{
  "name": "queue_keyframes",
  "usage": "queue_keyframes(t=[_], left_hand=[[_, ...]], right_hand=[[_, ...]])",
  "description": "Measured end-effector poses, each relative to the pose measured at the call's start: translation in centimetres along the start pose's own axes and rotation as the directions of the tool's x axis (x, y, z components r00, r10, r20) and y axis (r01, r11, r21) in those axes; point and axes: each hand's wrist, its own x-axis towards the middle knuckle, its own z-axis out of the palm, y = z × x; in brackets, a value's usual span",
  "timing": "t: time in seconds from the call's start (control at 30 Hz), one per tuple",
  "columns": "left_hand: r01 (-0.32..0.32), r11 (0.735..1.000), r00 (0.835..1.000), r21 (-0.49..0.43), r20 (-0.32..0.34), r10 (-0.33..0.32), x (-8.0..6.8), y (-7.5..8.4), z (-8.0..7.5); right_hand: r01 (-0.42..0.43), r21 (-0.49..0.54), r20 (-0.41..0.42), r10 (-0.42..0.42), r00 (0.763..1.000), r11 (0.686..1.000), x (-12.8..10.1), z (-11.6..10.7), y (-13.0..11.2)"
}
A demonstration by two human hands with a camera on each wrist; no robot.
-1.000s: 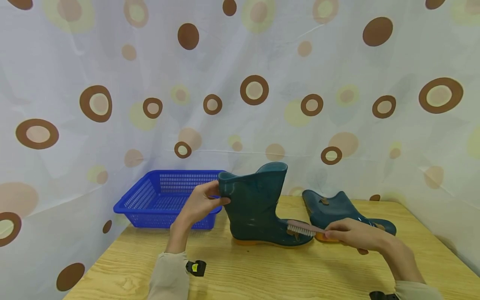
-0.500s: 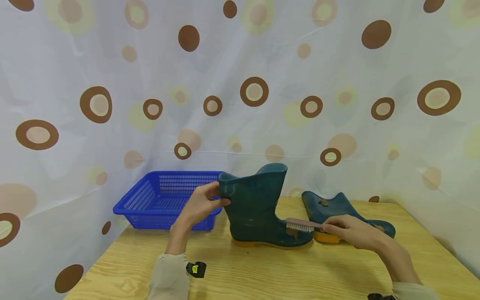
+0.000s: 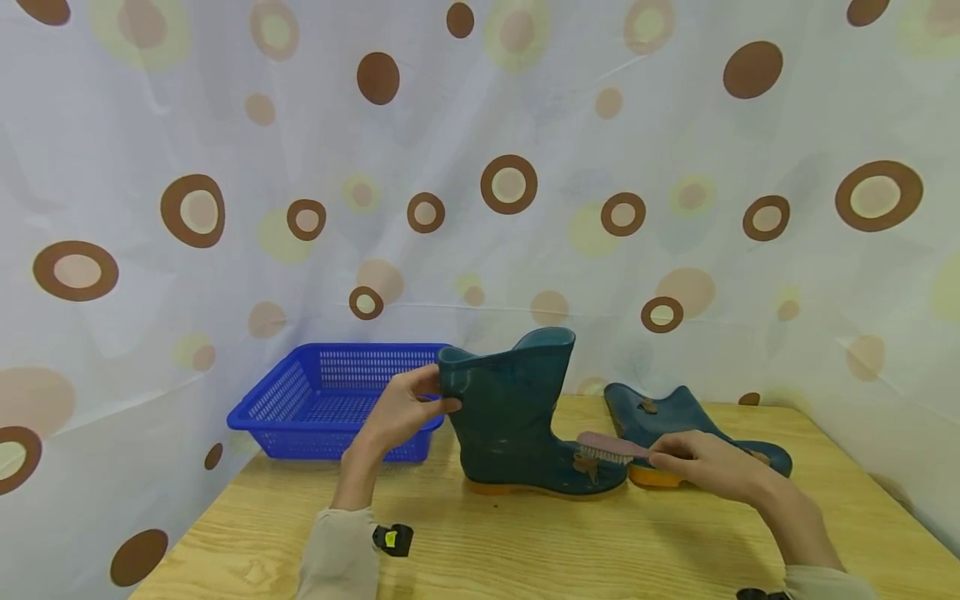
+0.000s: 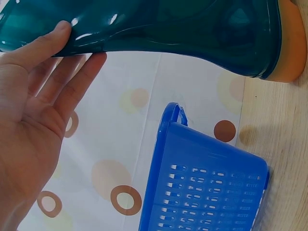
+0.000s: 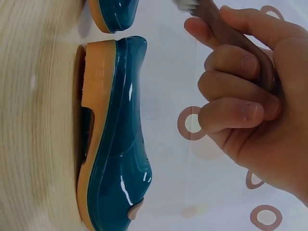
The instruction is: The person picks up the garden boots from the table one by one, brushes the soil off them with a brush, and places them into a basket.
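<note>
A dark teal rubber boot (image 3: 510, 417) with an orange sole stands upright on the table, toe to the right. My left hand (image 3: 405, 408) pinches the rear of its shaft near the top rim, thumb on the near side in the left wrist view. The right hand (image 3: 712, 467) grips a brush (image 3: 603, 443) with a purplish back and pale bristles. Its bristles overlap the brown bow (image 3: 585, 465) on the boot's toe in the head view. In the right wrist view, fingers (image 5: 231, 86) curl round the brown brush handle (image 5: 236, 41).
A second teal boot (image 3: 667, 421) lies low behind the right hand, its shaft toward the wall. A blue perforated plastic basket (image 3: 330, 437) stands behind the left hand. The wooden table (image 3: 525, 550) backs onto a patterned curtain (image 3: 480, 258).
The brush has moved slightly left and back right over the toe, and its back now tilts toward me. The right hand has risen slightly. Boot and left hand stay in place.
</note>
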Motion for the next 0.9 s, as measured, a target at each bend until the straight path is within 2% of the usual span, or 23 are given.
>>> queue_keyframes(t=[0.2, 0.4, 0.5, 0.73, 0.9], left_hand=[[-0.011, 1.000, 1.000, -0.002, -0.005, 0.011, 0.07, -0.09, 0.05], [-0.013, 1.000, 1.000, -0.001, -0.007, 0.013, 0.04, -0.13, 0.10], [-0.014, 1.000, 1.000, -0.001, -0.007, 0.014, 0.00, -0.07, 0.12], [-0.023, 1.000, 1.000, 0.010, -0.008, 0.023, 0.02, 0.03, 0.13], [-0.025, 1.000, 1.000, 0.008, -0.009, 0.025, 0.02, -0.01, 0.10]], right_hand=[[0.024, 0.037, 0.063, -0.026, 0.998, 0.999, -0.17, -0.14, -0.08], [-0.002, 0.082, 0.117, -0.008, 0.993, 0.997, -0.30, -0.08, -0.41], [0.011, 0.065, 0.092, -0.017, 0.996, 0.998, -0.30, -0.08, -0.52], [0.021, 0.011, -0.019, -0.020, 1.000, 1.000, -0.12, -0.10, -0.85], [0.002, -0.002, 0.003, -0.002, 1.000, 1.000, 0.07, 0.25, -0.43]])
